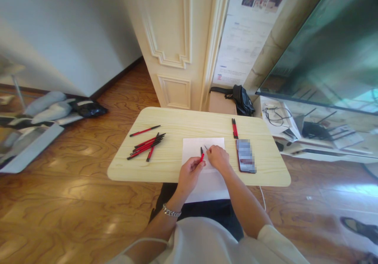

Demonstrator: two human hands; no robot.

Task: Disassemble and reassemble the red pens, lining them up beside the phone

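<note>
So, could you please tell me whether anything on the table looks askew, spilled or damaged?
Mildly askew: the white paper runs past the near edge of the table, and one red pen slants across the others in the pile on the left. I see nothing spilled or damaged.

Red pen (202, 157) in left fingers (193, 162), thin rod (206, 148) in right fingers (210, 152)

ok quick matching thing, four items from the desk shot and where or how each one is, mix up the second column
1. phone
2. bracelet
3. white paper
4. red pen piece

A. held in the left hand
B. overhanging the table's near edge
C. silver and chain-linked
D. lying on the tabletop's right side

Pairs: 1-D, 2-C, 3-B, 4-A
</note>
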